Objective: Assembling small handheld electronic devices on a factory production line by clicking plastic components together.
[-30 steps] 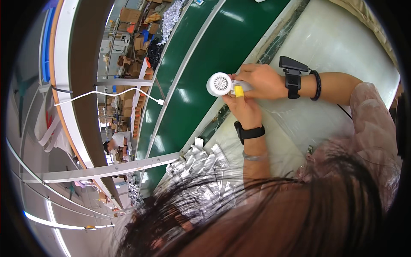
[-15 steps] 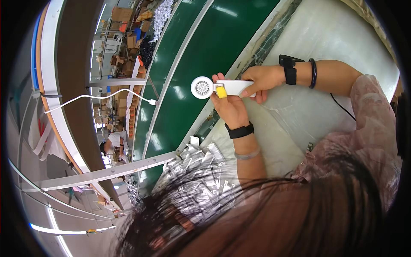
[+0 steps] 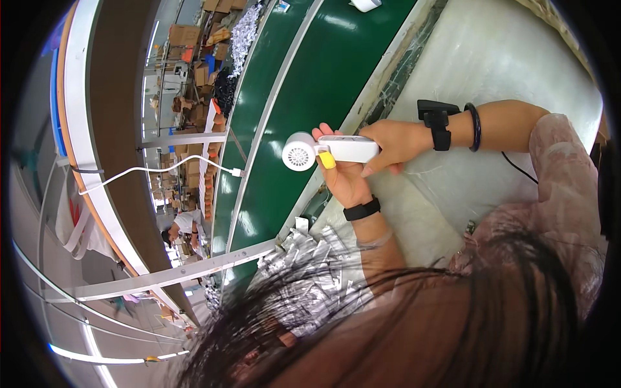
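Note:
A white handheld fan (image 3: pixel 349 149) with a round grille head lies across my left hand (image 3: pixel 349 184) at the near edge of the green belt. The left fingers go behind the fan and the thumb lies over its neck, a small yellow cover (image 3: pixel 328 160) at the thumb's tip. My right hand (image 3: pixel 401 143) is closed around the handle's right end, some of its fingers hidden below. The fan's head points left, and its long side faces up.
A green conveyor belt (image 3: pixel 310 116) runs beyond my hands, a white item (image 3: pixel 366 4) at its far end. Silvery packets (image 3: pixel 304 258) are heaped at the near left. A white cable (image 3: pixel 155 169) hangs left; a metal bar (image 3: pixel 174 275) crosses there. A person (image 3: pixel 185 226) works farther off.
The fan has rolled in my hands so its side edge and the side of its head now show. My right hand has turned over its end. A white item has appeared on the belt.

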`<action>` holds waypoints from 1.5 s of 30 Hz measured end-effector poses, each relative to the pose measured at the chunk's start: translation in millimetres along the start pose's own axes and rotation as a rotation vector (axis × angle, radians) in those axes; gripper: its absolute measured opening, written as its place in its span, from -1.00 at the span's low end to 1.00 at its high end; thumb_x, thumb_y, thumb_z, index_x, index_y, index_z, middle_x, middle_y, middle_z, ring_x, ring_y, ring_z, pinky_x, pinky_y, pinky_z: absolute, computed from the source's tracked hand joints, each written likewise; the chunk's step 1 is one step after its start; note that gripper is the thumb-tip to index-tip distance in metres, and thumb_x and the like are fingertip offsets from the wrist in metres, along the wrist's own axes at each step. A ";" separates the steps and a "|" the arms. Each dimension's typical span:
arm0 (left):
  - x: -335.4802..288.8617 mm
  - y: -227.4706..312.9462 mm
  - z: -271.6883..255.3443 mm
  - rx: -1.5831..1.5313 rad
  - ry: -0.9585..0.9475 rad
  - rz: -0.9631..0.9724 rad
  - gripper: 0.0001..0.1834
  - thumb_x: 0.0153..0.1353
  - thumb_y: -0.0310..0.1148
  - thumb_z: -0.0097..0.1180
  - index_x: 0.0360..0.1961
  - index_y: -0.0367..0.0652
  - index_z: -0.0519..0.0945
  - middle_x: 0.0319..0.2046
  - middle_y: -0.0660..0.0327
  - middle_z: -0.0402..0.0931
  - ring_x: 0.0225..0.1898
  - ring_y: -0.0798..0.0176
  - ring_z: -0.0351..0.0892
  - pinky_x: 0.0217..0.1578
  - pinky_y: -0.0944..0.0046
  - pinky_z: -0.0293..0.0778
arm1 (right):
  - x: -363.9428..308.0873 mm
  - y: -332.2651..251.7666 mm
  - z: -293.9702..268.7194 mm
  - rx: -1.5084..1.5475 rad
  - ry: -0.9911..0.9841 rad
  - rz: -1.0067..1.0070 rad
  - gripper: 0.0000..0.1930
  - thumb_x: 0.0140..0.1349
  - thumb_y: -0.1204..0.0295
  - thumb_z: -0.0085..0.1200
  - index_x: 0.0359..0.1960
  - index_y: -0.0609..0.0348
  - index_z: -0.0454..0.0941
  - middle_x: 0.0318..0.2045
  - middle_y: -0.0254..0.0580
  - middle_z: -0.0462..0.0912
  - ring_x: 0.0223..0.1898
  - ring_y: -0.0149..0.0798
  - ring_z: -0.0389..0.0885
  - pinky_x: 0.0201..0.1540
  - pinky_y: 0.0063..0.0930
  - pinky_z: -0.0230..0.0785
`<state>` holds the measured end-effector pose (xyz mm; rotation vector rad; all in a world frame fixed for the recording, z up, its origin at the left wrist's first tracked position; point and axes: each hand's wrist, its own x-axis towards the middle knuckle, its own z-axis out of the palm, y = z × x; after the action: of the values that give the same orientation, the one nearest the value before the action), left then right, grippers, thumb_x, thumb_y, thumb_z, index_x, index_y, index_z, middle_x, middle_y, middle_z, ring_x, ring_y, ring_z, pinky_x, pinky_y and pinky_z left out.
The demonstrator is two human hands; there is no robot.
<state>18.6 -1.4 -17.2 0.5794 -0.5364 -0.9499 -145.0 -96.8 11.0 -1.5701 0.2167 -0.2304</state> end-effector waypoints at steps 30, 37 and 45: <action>90.8 71.5 -100.0 0.530 0.756 -0.148 -0.69 0.24 -0.55 -0.11 0.01 -0.34 0.41 -0.12 0.04 0.51 -0.10 0.01 0.54 -0.02 -0.02 0.47 | 12.8 41.1 -7.8 -0.045 -0.062 0.095 -0.45 0.20 0.46 0.03 0.14 0.54 0.13 -0.55 -0.06 0.60 -0.61 -0.24 0.64 -0.65 -0.43 0.48; 125.1 92.3 -153.8 1.561 0.839 0.134 -0.46 -0.04 -0.50 0.26 -0.02 -0.45 0.37 -0.18 -0.13 0.54 -0.23 -0.09 0.61 -0.26 0.06 0.54 | 18.9 36.1 -7.7 -0.039 -0.085 0.133 -0.51 0.23 0.44 0.03 0.11 0.50 0.20 -0.50 -0.05 0.60 -0.59 -0.26 0.65 -0.64 -0.43 0.48; 86.6 58.4 -120.1 1.886 0.839 0.088 -0.18 -0.07 -0.38 0.32 0.17 -0.46 0.17 -0.04 -0.25 0.44 -0.05 -0.22 0.53 -0.01 0.01 0.44 | 19.9 37.8 -9.6 -0.035 -0.087 0.153 -0.60 0.24 0.44 0.02 0.02 0.48 0.27 -0.48 -0.02 0.60 -0.59 -0.25 0.65 -0.65 -0.42 0.49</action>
<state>172.6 -23.2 -50.9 2.4435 -0.5385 0.2472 -128.3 -112.1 -26.5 -1.5864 0.2727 -0.0385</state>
